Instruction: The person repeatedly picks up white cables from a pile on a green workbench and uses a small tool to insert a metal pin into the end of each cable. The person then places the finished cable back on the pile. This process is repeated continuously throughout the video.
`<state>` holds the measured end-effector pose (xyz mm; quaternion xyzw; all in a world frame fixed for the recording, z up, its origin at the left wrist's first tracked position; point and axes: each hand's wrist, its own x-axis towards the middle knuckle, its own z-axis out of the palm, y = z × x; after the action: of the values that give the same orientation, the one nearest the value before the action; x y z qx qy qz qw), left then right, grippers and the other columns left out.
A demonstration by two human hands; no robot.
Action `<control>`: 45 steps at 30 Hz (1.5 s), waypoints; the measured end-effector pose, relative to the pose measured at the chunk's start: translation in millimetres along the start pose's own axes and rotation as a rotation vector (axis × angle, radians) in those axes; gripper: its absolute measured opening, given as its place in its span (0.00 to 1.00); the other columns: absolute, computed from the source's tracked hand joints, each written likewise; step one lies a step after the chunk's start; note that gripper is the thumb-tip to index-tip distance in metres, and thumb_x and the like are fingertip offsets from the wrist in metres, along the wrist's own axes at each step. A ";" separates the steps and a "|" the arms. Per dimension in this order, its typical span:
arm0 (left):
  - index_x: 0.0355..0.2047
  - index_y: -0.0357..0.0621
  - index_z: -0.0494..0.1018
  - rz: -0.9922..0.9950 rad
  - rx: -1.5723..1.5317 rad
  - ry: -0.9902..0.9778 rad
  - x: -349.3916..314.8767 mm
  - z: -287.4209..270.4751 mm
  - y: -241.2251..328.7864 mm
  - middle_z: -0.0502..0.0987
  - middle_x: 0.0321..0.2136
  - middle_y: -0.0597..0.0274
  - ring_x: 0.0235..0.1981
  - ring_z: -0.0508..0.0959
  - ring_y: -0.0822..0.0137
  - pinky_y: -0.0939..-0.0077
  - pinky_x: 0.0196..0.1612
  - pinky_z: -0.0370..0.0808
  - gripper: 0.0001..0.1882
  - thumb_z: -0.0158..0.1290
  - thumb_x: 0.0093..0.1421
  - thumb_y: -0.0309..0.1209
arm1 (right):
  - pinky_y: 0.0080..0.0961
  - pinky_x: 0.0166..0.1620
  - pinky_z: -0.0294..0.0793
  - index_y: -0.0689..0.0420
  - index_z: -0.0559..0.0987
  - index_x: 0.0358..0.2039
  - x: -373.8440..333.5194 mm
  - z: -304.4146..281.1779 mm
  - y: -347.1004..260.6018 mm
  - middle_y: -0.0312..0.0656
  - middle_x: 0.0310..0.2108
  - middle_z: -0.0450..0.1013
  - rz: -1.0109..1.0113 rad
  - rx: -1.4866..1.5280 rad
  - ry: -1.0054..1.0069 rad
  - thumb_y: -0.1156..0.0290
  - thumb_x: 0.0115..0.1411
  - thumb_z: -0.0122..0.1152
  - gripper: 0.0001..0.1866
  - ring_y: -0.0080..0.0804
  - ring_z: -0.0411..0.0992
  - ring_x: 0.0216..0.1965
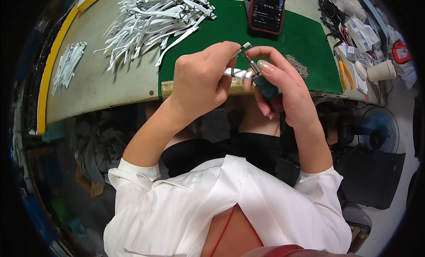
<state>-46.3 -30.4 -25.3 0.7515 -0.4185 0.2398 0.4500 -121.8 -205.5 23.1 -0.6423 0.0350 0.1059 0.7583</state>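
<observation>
My left hand [201, 75] is closed on white eyeglass temple pieces [238, 73] with dark ends, held just above the table's near edge. My right hand [287, 78] grips a small screwdriver [267, 88] with a dark green handle. Its metal shaft slants up between thumb and forefinger toward a dark joint on the white pieces. Whether the tip touches the joint I cannot tell. Beyond my left hand, a large heap of white eyeglass temples [150, 22] spreads over the table and mat. Tiny metal screws or similar bits [296, 66] lie piled right of my right hand.
A green mat [305, 40] covers the middle of the table. On it stands a phone [267, 11] in a red case. A smaller bunch of white strips [70, 67] lies far left. Orange-handled pliers [345, 74], a paper cup [381, 71] and black cables [334, 18] crowd the right.
</observation>
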 end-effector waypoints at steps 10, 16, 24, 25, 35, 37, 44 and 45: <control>0.33 0.42 0.70 0.041 0.257 -0.160 -7.9 1.8 -14.5 0.74 0.22 0.61 0.22 0.77 0.58 0.67 0.21 0.70 0.14 0.56 0.43 0.21 | 0.39 0.26 0.73 0.61 0.64 0.52 17.2 8.0 52.2 0.50 0.27 0.75 -0.576 -1.136 0.319 0.69 0.59 0.62 0.24 0.48 0.76 0.23; 0.33 0.42 0.69 -0.033 0.701 -0.143 8.4 -14.7 -40.3 0.76 0.26 0.56 0.28 0.80 0.55 0.64 0.29 0.77 0.04 0.47 0.57 0.22 | 0.42 0.29 0.75 0.58 0.64 0.55 -4.1 -21.7 36.1 0.51 0.30 0.75 -0.437 -1.193 0.321 0.66 0.56 0.65 0.29 0.52 0.77 0.27; 0.30 0.39 0.77 -0.259 0.843 -0.380 10.3 -40.1 -90.5 0.79 0.29 0.51 0.34 0.81 0.50 0.55 0.36 0.77 0.11 0.59 0.58 0.36 | 0.35 0.45 0.73 0.55 0.71 0.48 -24.2 -105.0 3.9 0.49 0.39 0.74 -0.123 -1.274 0.225 0.72 0.57 0.57 0.17 0.46 0.74 0.43; 0.30 0.40 0.78 -0.282 0.814 -0.380 11.7 -39.5 -90.7 0.79 0.28 0.51 0.33 0.81 0.50 0.55 0.36 0.77 0.12 0.60 0.57 0.37 | 0.36 0.45 0.73 0.55 0.71 0.48 -22.9 -108.0 3.7 0.48 0.38 0.73 -0.132 -1.309 0.184 0.72 0.57 0.57 0.17 0.46 0.74 0.43; 0.40 0.39 0.75 -0.485 0.202 -0.372 18.4 -39.7 -59.1 0.81 0.29 0.56 0.31 0.82 0.65 0.74 0.38 0.76 0.08 0.55 0.60 0.22 | 0.40 0.45 0.73 0.56 0.72 0.46 -15.7 -106.1 4.6 0.50 0.40 0.75 -0.119 -1.390 0.094 0.73 0.56 0.55 0.16 0.52 0.73 0.42; 0.47 0.40 0.75 -0.513 0.027 -0.357 15.9 -37.6 -57.5 0.82 0.31 0.63 0.39 0.82 0.74 0.78 0.43 0.77 0.16 0.49 0.59 0.14 | 0.36 0.44 0.73 0.58 0.73 0.46 -15.7 -107.4 7.1 0.47 0.40 0.75 -0.132 -1.397 0.108 0.73 0.55 0.56 0.16 0.44 0.73 0.42; 0.55 0.39 0.72 -0.514 -0.074 -0.330 14.7 -31.9 -44.2 0.81 0.33 0.63 0.36 0.78 0.78 0.84 0.41 0.73 0.20 0.50 0.61 0.19 | 0.41 0.46 0.73 0.57 0.72 0.46 -12.7 -105.8 8.8 0.51 0.40 0.75 -0.127 -1.404 0.123 0.73 0.57 0.54 0.15 0.51 0.74 0.42; 0.55 0.39 0.73 -0.526 -0.087 -0.319 13.7 -31.0 -43.6 0.81 0.32 0.63 0.35 0.78 0.78 0.84 0.41 0.72 0.20 0.51 0.62 0.20 | 0.41 0.46 0.73 0.57 0.72 0.46 -12.5 -104.3 7.9 0.51 0.39 0.75 -0.113 -1.405 0.134 0.73 0.57 0.54 0.15 0.52 0.74 0.42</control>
<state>-1.6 1.9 -21.1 0.8422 -0.2850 -0.0240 0.4571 -127.0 -308.1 -0.2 -0.9856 -0.0286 0.0240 0.1648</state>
